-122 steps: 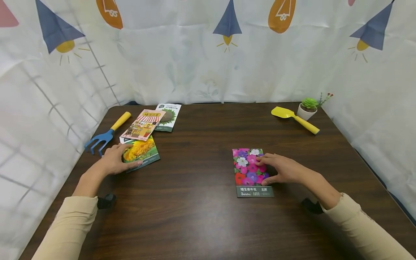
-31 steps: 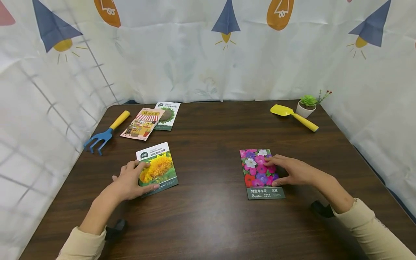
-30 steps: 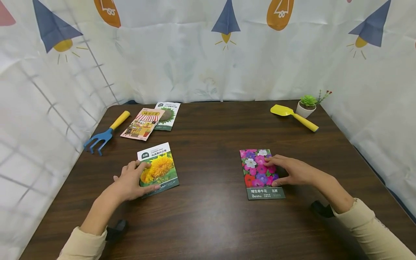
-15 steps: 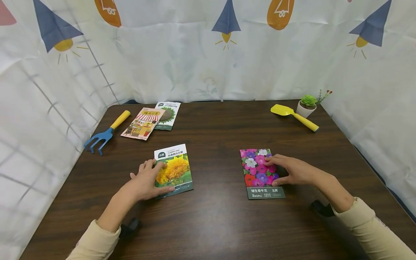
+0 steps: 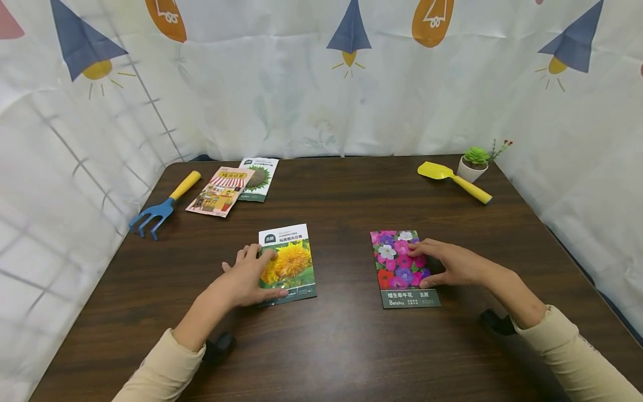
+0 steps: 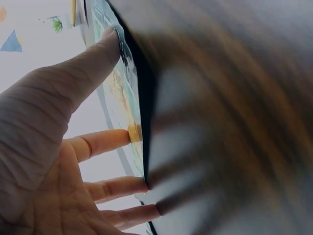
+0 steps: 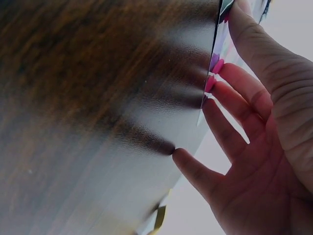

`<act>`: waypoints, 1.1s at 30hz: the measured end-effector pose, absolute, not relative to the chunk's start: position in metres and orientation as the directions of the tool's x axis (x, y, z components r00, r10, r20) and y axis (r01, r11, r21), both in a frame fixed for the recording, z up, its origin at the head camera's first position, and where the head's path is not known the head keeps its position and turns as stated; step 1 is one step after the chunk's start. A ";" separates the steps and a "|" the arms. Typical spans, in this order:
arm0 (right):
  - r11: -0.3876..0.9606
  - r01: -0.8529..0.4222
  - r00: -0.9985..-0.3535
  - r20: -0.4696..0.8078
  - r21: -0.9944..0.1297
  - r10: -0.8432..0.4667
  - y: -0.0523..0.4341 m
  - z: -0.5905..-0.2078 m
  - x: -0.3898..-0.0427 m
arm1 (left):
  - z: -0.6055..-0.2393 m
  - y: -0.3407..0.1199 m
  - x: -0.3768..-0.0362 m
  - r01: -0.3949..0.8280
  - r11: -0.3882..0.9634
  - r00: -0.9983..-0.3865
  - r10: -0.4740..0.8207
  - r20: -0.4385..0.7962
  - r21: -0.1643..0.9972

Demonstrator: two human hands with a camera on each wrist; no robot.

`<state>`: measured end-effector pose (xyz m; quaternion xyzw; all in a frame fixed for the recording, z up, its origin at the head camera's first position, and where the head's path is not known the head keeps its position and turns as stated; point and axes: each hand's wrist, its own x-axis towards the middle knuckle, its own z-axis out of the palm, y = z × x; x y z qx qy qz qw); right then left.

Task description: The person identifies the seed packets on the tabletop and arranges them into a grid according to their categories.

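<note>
My left hand (image 5: 244, 281) rests its thumb and fingertips on a seed packet with yellow flowers (image 5: 287, 262), which lies on the dark wooden table (image 5: 321, 346). In the left wrist view its fingers (image 6: 105, 142) are spread and fairly straight, some on the packet, others at its edge. To the right lies a seed packet with pink and purple flowers (image 5: 392, 265). My right hand (image 5: 452, 266) touches that one's right side with thumb and fingertips. The right wrist view shows extended fingers (image 7: 227, 129), one reaching the bare tabletop.
At the back left, a pink seed packet (image 5: 221, 192) overlaps a white and green one (image 5: 261, 178). Beside them lies a blue hand fork (image 5: 163, 209) with a yellow handle. A yellow trowel (image 5: 454, 180) and a small potted plant (image 5: 472, 164) stand back right.
The yellow-flower packet has slid under my left hand from beside the pink packet toward the middle. The pink-and-purple packet shifted slightly right earlier with my right hand, and then stayed put.
</note>
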<state>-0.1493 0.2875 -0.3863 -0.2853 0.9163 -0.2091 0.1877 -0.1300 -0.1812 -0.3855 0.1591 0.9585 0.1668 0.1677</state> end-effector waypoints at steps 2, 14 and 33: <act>0.751 -0.443 -0.767 -0.227 -0.489 -0.600 0.288 -0.386 -0.149 | -0.385 -0.177 -0.130 0.256 0.890 -0.890 0.369 -0.268 0.376; 0.745 -0.441 -0.767 -0.221 -0.501 -0.603 0.287 -0.386 -0.149 | -0.388 -0.156 -0.132 0.309 0.875 -0.868 0.420 -0.265 0.372; 0.755 -0.435 -0.769 -0.234 -0.490 -0.595 0.287 -0.385 -0.149 | -0.389 -0.134 -0.124 0.358 0.858 -0.852 0.461 -0.247 0.368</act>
